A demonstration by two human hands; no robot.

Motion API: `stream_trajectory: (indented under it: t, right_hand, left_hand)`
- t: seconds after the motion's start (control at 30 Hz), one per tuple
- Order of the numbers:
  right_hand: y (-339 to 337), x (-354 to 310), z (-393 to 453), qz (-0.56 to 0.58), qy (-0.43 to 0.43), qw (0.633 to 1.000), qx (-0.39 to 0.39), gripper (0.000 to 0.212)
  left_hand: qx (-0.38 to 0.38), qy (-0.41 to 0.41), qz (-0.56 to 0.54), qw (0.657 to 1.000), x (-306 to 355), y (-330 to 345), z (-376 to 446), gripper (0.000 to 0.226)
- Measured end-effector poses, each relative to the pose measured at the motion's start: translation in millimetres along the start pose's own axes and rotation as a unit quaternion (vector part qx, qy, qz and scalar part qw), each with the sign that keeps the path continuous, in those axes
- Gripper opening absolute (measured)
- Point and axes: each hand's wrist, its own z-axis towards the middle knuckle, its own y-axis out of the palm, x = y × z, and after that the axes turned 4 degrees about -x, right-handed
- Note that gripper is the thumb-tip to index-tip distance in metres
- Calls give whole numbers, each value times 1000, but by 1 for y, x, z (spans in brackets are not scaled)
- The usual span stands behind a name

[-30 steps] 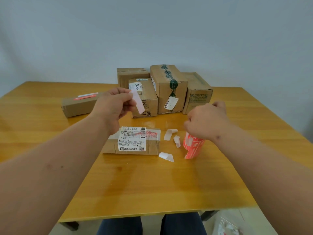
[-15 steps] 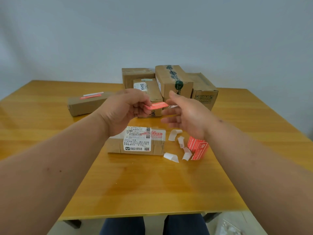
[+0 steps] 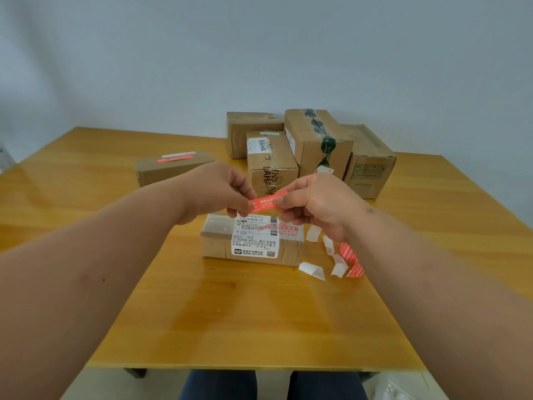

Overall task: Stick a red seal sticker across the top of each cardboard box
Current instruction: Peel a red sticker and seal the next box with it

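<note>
Red and narrow, a printed paper seal sticker (image 3: 266, 202) was stretched between two hands above the yellow wooden table (image 3: 230, 313), its long axis running from eight o'clock to two o'clock. The left hand (image 3: 219, 194) pinched its lower left end; the right hand (image 3: 314, 202) pinched its upper right end, both sets of fingers curled on the strip.

Directly beneath, toward six o'clock of the strip, lay the low brown cardboard box with a white shipping label (image 3: 252, 241), its length set from nine to three o'clock, so the sticker hung nearly in line with the lid and slightly skewed. Both hands appeared about equally near the box, the sticker apart from it and not yet pressed down. A straight lowering looked like what the next move would call for.

At ten o'clock of the hands a long flat brown box (image 3: 173, 168) already carried a red strip on top. At twelve to one o'clock stood a cluster of four taller brown cartons (image 3: 311, 148), no red seals visible on them. White curled backing scraps (image 3: 313, 269) and a red sticker stack (image 3: 350, 259) lay at three to four o'clock of the labelled box.
</note>
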Motion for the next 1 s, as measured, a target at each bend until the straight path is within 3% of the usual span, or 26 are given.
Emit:
stream_trajectory:
  t: [0.13, 0.33, 0.53, 1.0]
  right_hand:
    - [4, 1, 6, -22, 23, 999, 4, 4]
    - [15, 0, 9, -225, 62, 972, 35, 5]
    - [22, 2, 15, -303, 69, 949, 58, 7]
    - [23, 3, 24, -316, 109, 942, 26, 20]
  left_hand:
    - [-18, -26, 22, 999, -5, -6, 1, 8]
    - [-34, -53, 49, 997, -10, -6, 10, 11]
    - [-16, -60, 94, 994, -9, 4, 17, 10]
    - [-39, -116, 121, 985, -11, 11, 26, 9]
